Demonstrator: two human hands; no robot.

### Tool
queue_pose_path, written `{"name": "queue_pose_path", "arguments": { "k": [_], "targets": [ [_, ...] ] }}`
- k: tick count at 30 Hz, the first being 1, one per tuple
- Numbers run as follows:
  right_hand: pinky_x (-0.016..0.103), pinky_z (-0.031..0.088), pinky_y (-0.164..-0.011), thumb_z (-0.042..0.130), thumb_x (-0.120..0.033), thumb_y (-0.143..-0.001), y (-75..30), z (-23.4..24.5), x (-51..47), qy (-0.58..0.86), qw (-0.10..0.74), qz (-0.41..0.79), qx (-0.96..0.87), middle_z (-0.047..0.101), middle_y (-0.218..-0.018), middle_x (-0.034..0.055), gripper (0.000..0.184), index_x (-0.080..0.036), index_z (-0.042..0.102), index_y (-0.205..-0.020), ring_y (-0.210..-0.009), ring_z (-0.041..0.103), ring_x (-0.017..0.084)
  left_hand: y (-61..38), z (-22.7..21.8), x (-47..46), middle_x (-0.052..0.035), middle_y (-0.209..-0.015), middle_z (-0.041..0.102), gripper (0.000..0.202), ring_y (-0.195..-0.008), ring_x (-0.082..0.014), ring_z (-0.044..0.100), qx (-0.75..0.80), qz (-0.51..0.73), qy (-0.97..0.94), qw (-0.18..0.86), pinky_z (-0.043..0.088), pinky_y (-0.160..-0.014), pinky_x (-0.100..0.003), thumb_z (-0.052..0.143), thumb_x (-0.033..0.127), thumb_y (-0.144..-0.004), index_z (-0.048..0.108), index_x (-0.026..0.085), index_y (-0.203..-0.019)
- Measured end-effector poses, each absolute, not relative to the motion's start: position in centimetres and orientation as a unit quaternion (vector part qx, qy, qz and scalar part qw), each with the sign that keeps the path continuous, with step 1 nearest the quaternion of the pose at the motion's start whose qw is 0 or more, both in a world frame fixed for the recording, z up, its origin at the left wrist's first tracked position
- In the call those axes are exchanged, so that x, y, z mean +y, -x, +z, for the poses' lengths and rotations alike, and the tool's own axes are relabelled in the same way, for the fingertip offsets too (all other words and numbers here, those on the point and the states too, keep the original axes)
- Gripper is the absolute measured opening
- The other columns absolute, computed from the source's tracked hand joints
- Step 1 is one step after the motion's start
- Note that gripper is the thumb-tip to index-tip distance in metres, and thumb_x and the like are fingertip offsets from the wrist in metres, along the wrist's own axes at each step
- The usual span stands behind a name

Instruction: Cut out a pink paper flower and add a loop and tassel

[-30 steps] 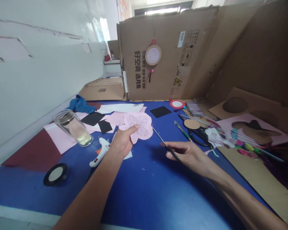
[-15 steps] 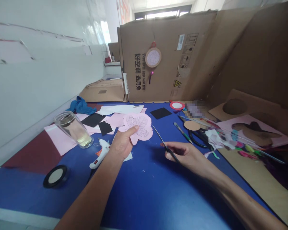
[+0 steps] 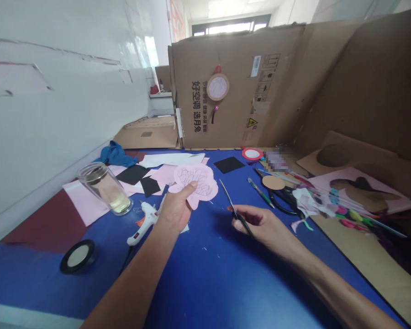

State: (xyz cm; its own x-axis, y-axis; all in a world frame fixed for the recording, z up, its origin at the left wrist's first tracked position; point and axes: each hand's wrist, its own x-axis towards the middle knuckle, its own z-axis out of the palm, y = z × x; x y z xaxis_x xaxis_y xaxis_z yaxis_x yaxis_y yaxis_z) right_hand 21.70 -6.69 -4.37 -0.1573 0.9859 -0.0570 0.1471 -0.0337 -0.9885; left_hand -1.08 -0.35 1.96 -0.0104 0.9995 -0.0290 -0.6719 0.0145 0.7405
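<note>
In my left hand (image 3: 178, 205) is a pink paper flower cutout (image 3: 202, 188) with scalloped edges and dark line drawing on it. The thumb presses on its face and the fingers are behind it. My right hand (image 3: 255, 221) grips a pair of scissors (image 3: 229, 196) by black handles, the metal blades pointing up and away. The blade tips are just right of the flower's edge, apart from it. Small paper scraps (image 3: 205, 249) lie on the blue table (image 3: 205, 288) below. A white glue gun (image 3: 145, 224) lies beside my left forearm.
A lidded glass jar (image 3: 106, 189) with pale liquid, black tape (image 3: 78, 257) and pink paper (image 3: 84, 201) are at left. A black square (image 3: 229, 164), a craft knife (image 3: 261, 192) and crumpled scraps (image 3: 310, 201) lie right. A cardboard box (image 3: 239, 105) stands behind.
The flower has turned slightly in my left hand. My right hand with the scissors has barely moved. The whole view has shifted a little.
</note>
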Motion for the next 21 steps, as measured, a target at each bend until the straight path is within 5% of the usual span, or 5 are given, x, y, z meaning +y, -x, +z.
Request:
{"name": "queue_pose_path", "arguments": {
  "k": [21],
  "targets": [
    [0.034,0.050,-0.073,0.087,-0.069,-0.078,-19.0,-4.0,-7.7,0.485,0.428,0.554,-0.524,0.069,-0.083,0.0013,0.066,-0.025,0.081,-0.126,-0.074,0.058,0.019,-0.6,1.5,-1.5,-0.0080,-0.140,0.077,0.068,-0.145,-0.0320,0.062,0.303,0.710,-0.261,0.580,0.049,-0.125,-0.049,0.082,0.007,-0.086,0.066,0.029,-0.149]
  ]
}}
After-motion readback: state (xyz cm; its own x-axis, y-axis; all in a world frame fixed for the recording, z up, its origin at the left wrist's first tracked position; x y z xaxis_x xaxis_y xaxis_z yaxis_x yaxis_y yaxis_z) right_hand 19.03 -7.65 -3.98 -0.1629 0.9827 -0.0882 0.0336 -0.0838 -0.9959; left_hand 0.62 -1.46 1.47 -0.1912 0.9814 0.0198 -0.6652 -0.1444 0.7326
